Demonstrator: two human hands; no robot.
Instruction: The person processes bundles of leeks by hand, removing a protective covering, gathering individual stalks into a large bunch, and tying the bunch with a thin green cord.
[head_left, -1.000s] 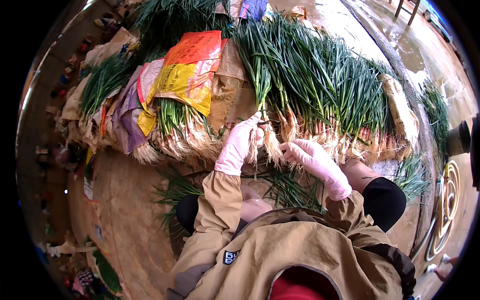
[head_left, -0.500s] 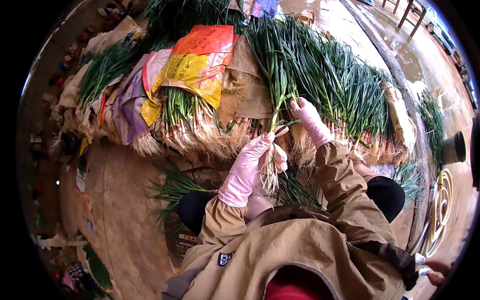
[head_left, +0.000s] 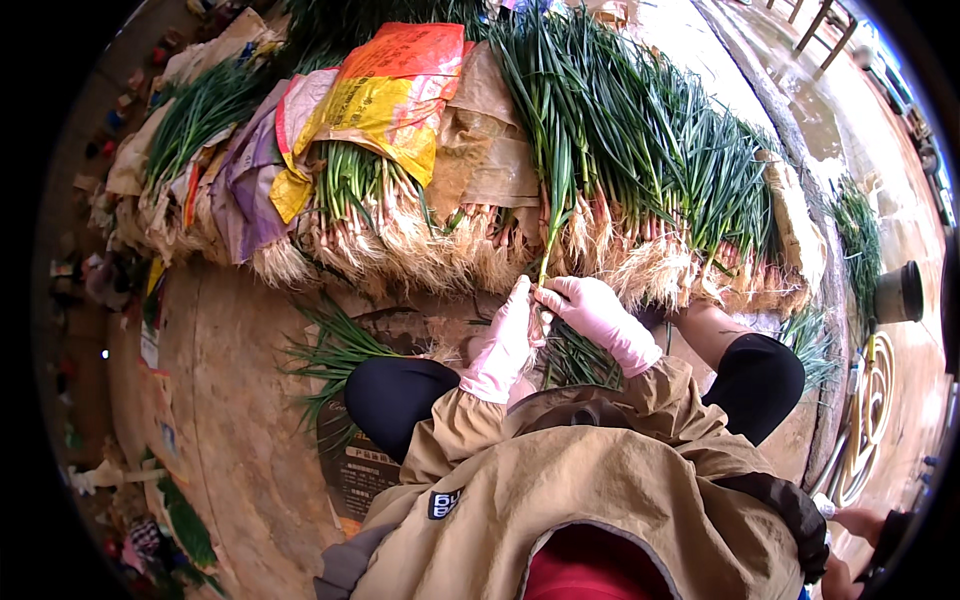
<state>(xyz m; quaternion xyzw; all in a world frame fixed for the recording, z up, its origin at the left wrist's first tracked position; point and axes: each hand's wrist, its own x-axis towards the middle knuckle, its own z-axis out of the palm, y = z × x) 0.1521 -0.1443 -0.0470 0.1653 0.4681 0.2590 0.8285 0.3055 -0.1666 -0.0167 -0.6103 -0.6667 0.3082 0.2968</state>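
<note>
Both my hands wear pink gloves and meet in front of the pile. My left hand (head_left: pixel 508 338) is closed around the lower end of a green garlic stalk (head_left: pixel 552 235); its roots are mostly hidden by the fingers. Close beside it, my right hand (head_left: pixel 597 318) pinches the same stalk just above the left fingers. The stalk's long leaves point away from me over a big row of green garlic (head_left: pixel 650 170), whose pale, stringy roots hang toward me.
A red and yellow sack (head_left: pixel 385 105) and a purple sack (head_left: pixel 245 190) cover part of the row. Loose green leaves (head_left: pixel 335 350) lie by my left knee. At right are a dark bucket (head_left: pixel 902 293) and a coiled hose (head_left: pixel 872 420). Another person's legs (head_left: pixel 850 555) show at lower right.
My right hand has come down from the leaves to beside my left hand. The stalk is drawn nearer to me, and the roots that hung below my left hand are now mostly hidden.
</note>
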